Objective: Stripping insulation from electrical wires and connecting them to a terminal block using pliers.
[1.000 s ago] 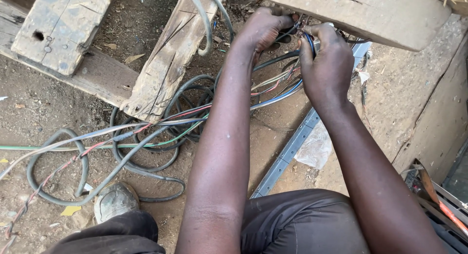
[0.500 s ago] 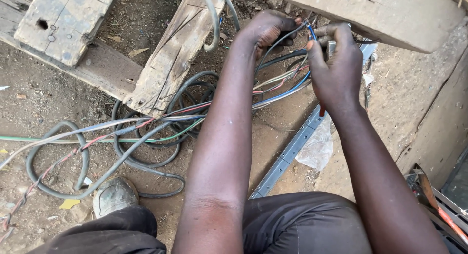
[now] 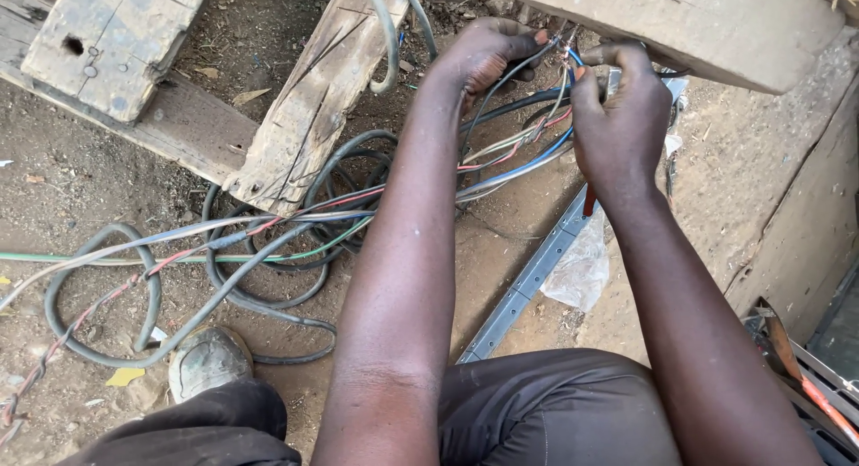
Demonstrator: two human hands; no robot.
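the left hand (image 3: 488, 54) is curling its fingers closed around the ends of a bundle of thin coloured wires (image 3: 514, 153) in red, blue, white and grey, pinching them just beside the right hand (image 3: 622, 117). the right hand is closing thumb and fingers on the same wire ends, and a red-handled tool (image 3: 589, 200) is sticking out below its palm, though how it is being gripped cannot be told. the two hands are almost touching, with the wire tips sitting between them.

just above the hands a pale, rough wooden beam (image 3: 698, 23) is lying across. from the hands the wire bundle is running down and to the left, crossing loops of thick black and grey cable (image 3: 268, 278) lying on the dirt ground (image 3: 80, 179). below the right hand a long grey perforated metal strip (image 3: 528, 282) is lying slantwise, with a crumpled clear plastic scrap (image 3: 577, 273) beside it. left of the left hand a weathered wooden plank (image 3: 309, 108) is lying over the cable loops. near the person's knees, well left of both arms, a worn dusty shoe (image 3: 206, 363) is resting on the ground.
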